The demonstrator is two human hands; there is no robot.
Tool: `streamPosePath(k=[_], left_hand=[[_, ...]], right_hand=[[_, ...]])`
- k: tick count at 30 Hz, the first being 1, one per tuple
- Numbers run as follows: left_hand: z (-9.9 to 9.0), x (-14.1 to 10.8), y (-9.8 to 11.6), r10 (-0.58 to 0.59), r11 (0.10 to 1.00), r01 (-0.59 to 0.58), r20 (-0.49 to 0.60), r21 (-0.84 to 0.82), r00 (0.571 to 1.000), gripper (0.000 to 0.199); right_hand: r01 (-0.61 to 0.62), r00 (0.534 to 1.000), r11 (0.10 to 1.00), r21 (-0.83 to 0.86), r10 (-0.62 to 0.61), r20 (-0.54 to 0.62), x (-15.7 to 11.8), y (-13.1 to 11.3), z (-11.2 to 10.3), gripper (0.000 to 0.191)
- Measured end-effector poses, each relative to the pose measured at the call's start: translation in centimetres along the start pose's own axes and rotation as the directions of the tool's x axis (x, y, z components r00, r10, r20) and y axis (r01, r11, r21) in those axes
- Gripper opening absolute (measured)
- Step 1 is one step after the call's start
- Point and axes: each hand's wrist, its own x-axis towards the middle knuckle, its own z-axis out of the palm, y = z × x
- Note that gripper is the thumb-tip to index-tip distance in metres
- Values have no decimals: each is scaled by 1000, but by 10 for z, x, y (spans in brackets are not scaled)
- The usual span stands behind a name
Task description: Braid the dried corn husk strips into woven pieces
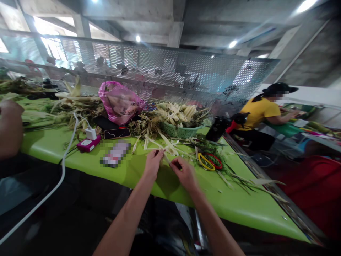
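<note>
Above the front part of a green table (119, 175), my left hand (153, 163) is closed in a pinch on pale plant strips (166, 145). Just to its right, my right hand (183, 171) pinches the lower end of a narrow strip with thumb and forefinger. Several strips fan out beyond my fingertips. A green basket (181, 131) heaped with pale husks (176, 113) stands behind them. Scissors with yellow and red handles (206, 161) lie to the right of my right hand among green stalks.
Left of my hands lie a phone (117, 133), a blurred-out flat object (115, 153) and a purple power socket (88, 143) with a white cable (64, 163). Behind are a pink bag (119, 103) and a black bottle (216, 128). Another person's arm (10, 128) is far left; a person in yellow (257, 113) sits right.
</note>
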Motion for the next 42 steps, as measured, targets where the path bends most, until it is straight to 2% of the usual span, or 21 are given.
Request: streamPosePath(k=[5, 8, 10, 13, 15, 17, 19, 22, 24, 28, 31, 36, 42], left_hand=[[-4, 4, 0, 13, 1000, -14, -95, -6, 995, 31], [-5, 5, -1, 18, 999, -23, -111, -43, 994, 31], [-6, 4, -1, -13, 999, 10, -60, -40, 998, 32], [-3, -2, 1, -122, 992, 126, 103, -29, 987, 34], [0, -8, 4, -186, 981, 195, 224, -21, 957, 35], [3, -14, 8, -200, 976, 219, 326, -20, 924, 36], [6, -18, 11, -199, 973, 228, 397, -28, 896, 37], [9, -20, 12, -240, 958, 283, 407, -47, 881, 37], [9, -19, 10, -253, 952, 299, 375, -69, 892, 38], [7, -18, 7, -223, 972, 234, 341, 8, 913, 39], [6, -20, 9, -245, 969, 230, 370, 85, 896, 38], [9, -22, 14, -247, 969, 222, 471, 110, 847, 39], [11, -21, 12, -199, 980, 171, 510, 101, 837, 39]], right_hand=[[-38, 999, 999, 28, 37, 14, -1, 1, -2, 15], [-46, 999, 998, 39, 46, 16, -1, 5, -2, 15], [-57, 998, 996, 61, 56, 20, 0, 9, -3, 16], [-104, 995, 977, 187, 103, 17, 3, 11, -5, 21], [-144, 989, 925, 350, 145, 23, 5, 9, -6, 25], [-172, 982, 848, 502, 187, 22, 7, 7, -7, 27], [-188, 971, 797, 575, 237, -12, 9, 5, -7, 28], [-203, 947, 785, 585, 310, -87, 10, 4, -8, 26], [-202, 939, 789, 581, 325, -113, 10, 4, -8, 25], [-190, 943, 780, 596, 314, -110, 9, 5, -9, 22], [-170, 945, 770, 614, 304, -121, 9, 8, -8, 20], [-140, 926, 776, 614, 322, -196, 10, 10, -8, 18], [-115, 902, 799, 590, 333, -275, 9, 10, -9, 19]])
